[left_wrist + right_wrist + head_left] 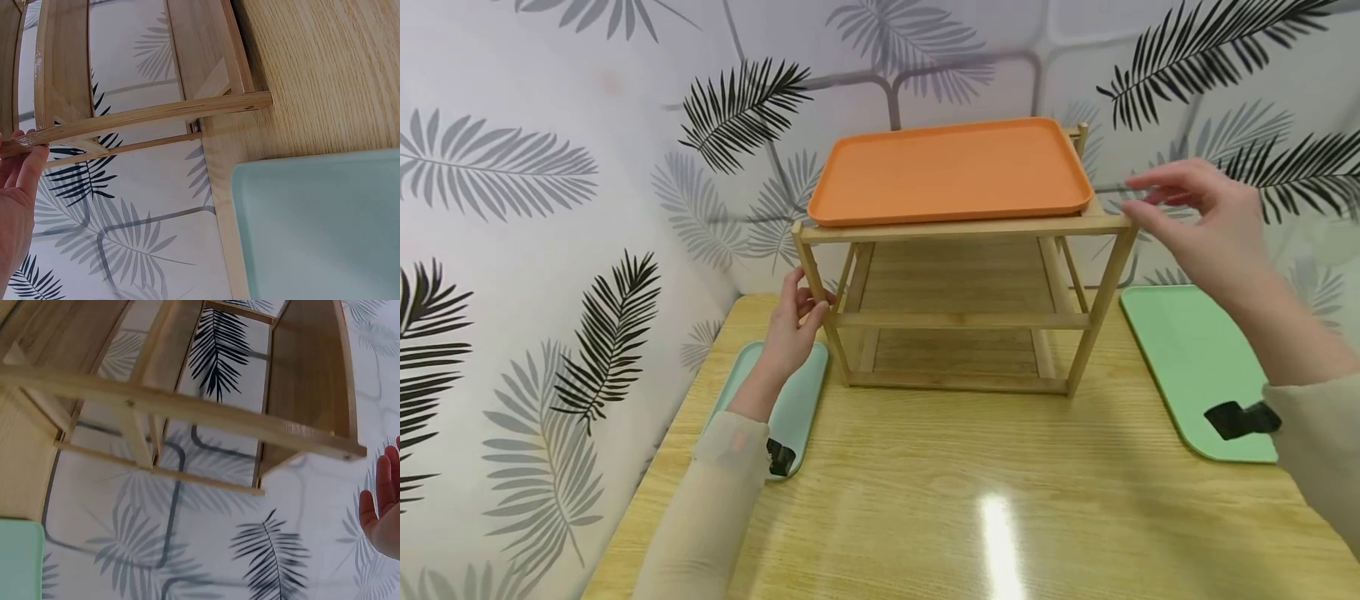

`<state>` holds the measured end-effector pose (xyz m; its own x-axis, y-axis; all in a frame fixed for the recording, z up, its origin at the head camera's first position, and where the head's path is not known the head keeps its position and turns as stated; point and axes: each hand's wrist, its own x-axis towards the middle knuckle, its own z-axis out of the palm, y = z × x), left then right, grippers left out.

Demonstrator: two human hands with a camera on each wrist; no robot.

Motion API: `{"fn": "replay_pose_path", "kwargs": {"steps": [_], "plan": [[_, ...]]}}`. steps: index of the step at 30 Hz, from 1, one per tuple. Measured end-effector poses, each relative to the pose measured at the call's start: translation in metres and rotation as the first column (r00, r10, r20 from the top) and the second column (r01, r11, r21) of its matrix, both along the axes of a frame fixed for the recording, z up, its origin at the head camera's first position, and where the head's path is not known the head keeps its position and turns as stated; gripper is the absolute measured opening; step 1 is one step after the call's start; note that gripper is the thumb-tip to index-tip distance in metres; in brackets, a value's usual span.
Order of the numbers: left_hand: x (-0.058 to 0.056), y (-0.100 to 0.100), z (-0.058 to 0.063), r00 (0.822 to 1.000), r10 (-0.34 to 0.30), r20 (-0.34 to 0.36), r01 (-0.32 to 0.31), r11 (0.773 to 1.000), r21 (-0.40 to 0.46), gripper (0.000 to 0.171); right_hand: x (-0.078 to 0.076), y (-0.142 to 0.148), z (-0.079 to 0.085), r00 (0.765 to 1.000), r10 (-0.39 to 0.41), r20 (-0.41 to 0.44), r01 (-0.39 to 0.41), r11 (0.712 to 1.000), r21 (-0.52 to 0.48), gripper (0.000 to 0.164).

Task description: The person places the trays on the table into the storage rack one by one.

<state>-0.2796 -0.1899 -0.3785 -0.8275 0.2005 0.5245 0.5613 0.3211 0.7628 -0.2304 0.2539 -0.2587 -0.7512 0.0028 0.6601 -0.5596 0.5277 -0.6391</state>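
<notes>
A three-tier wooden shelf rack (962, 320) stands on the table against the wall. An orange tray (951, 171) lies on its top tier. My left hand (788, 329) grips the rack's left front post, thumb on one side and fingers around the other; the left wrist view shows this grip on the post (144, 115). Beyond the top right corner, my right hand (1213, 221) hovers in the air with loosely bent fingers, holding nothing. In the right wrist view a gap separates that hand (384, 503) from the right post (237, 422).
A pale blue tray (801, 408) lies on the table left of the rack, partly under my left forearm. To the right lies a green tray (1195, 367), partly hidden by my right arm. Leaf-patterned walls (580, 275) close off the left and back.
</notes>
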Motion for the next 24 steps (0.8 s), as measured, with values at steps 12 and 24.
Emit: {"fn": "replay_pose_path", "kwargs": {"steps": [12,24], "plan": [[0.024,0.012,0.027,1.0,-0.009,0.024,0.009,1.0,-0.01,0.047,0.07,0.08,-0.133,0.968,-0.091,0.233,0.028,0.965,0.261,0.027],[0.025,0.011,0.028,0.998,0.0,0.067,0.0,1.0,-0.008,0.048,0.091,0.142,-0.227,0.849,-0.098,0.519,-0.084,0.945,0.316,0.03]]}}
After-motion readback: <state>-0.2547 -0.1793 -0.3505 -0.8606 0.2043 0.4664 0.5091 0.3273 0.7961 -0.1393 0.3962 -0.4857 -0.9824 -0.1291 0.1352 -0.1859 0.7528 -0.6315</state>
